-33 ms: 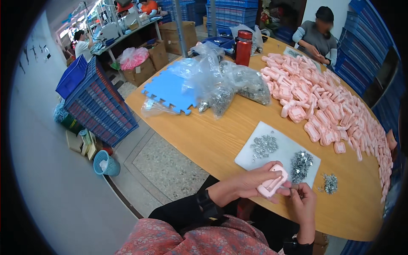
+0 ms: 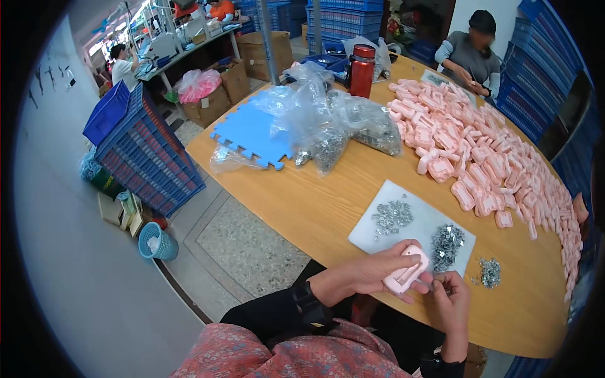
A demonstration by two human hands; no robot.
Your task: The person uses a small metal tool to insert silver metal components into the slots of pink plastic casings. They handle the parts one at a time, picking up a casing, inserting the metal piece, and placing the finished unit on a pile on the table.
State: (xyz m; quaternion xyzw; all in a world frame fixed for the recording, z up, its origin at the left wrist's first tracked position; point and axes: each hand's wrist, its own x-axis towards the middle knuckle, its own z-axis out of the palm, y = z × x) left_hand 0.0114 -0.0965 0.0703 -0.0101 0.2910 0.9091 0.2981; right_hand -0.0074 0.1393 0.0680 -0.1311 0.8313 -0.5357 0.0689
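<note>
My left hand (image 2: 370, 271) is closed around a pale pink plastic housing (image 2: 408, 268), a rounded piece with a rectangular recess, its thumb lying over the upper edge. Close beside the housing's lower right, my right hand (image 2: 451, 299) has its thumb and forefinger pinched together. Whatever sits between those fingertips is too small to make out. Just beyond both hands lies a white board (image 2: 368, 233). It carries a loose pile of small silvery metal pieces (image 2: 392, 217) and a darker, denser pile of metal pieces (image 2: 446, 246). A third little heap of metal bits (image 2: 489, 272) rests on the wooden table to its right.
A large mound of pink housings (image 2: 479, 151) covers the right side of the wooden table (image 2: 302, 214). Clear bags of metal parts (image 2: 372, 123), a blue foam mat (image 2: 252, 135) and a red flask (image 2: 361, 72) stand farther back. Across the table sits a co-worker (image 2: 472, 57).
</note>
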